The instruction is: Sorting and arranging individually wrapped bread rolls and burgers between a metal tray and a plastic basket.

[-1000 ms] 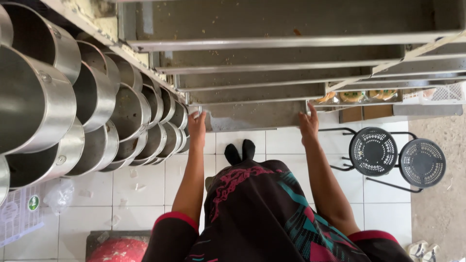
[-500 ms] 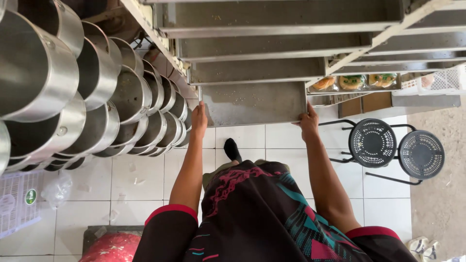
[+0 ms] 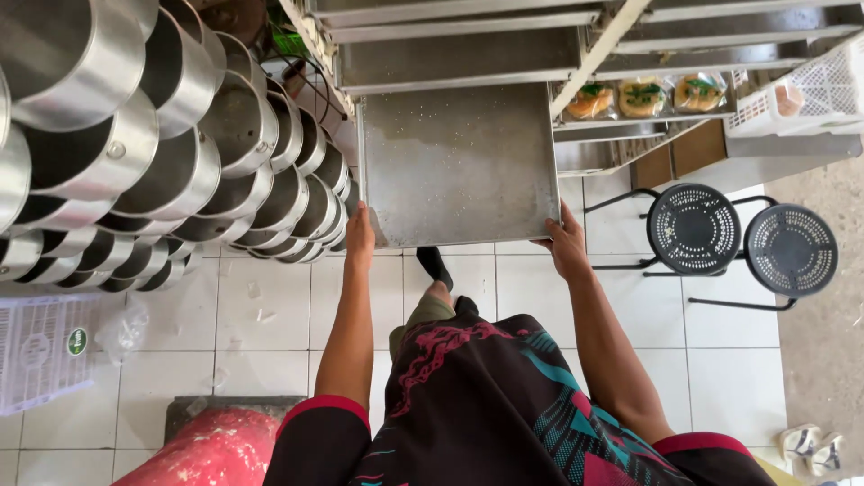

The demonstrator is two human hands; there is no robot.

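A metal rack of stacked shelves fills the upper middle of the frame. Rows of shiny round pots, lying on their sides with dark, bare insides, crowd the upper left. From the rack's lowest slot a flat steel tray sticks out at centre, its surface carrying only a few pale crumbs. Two black perforated stools stand on the white tile floor at right. The left hand is clamped on the tray's near left corner, the right hand on its near right corner. Three wrapped round breads sit on a shelf at upper right, beside a white lattice basket.
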